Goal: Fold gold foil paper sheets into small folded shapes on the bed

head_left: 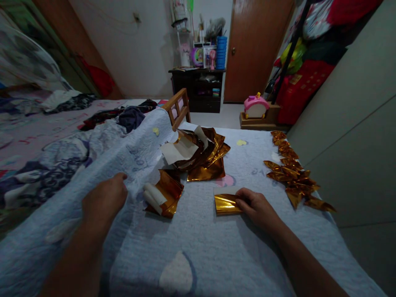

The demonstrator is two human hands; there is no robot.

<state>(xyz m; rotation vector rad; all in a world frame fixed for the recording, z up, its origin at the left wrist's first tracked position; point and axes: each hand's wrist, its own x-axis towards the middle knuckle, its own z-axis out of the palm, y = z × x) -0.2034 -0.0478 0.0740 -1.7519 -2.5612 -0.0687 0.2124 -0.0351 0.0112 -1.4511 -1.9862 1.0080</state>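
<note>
My right hand (pixel 255 206) pinches a sheet of gold foil paper (pixel 227 204), folded over with a pale strip showing along its far edge, low on the bed. On the left, my left hand (pixel 107 198) hovers by the raised fold of the quilt, fingers curled in and nothing visible in them; its palm side is hidden. Between the hands lies a small stack of curled gold foil sheets (pixel 171 192) with white backs. Behind it sits a larger fanned pile of gold foil paper (pixel 206 171). Folded gold foil pieces (pixel 291 173) lie in a row along the right edge.
A light blue quilt (pixel 198 255) covers the bed. Crumpled clothes and bedding (pixel 68 152) lie to the left. A wooden bed rail (pixel 182 107) stands at the far end, with a dark cabinet (pixel 198 88) behind. Right of it are a pink toy (pixel 256 106) and a pale wardrobe (pixel 355 123).
</note>
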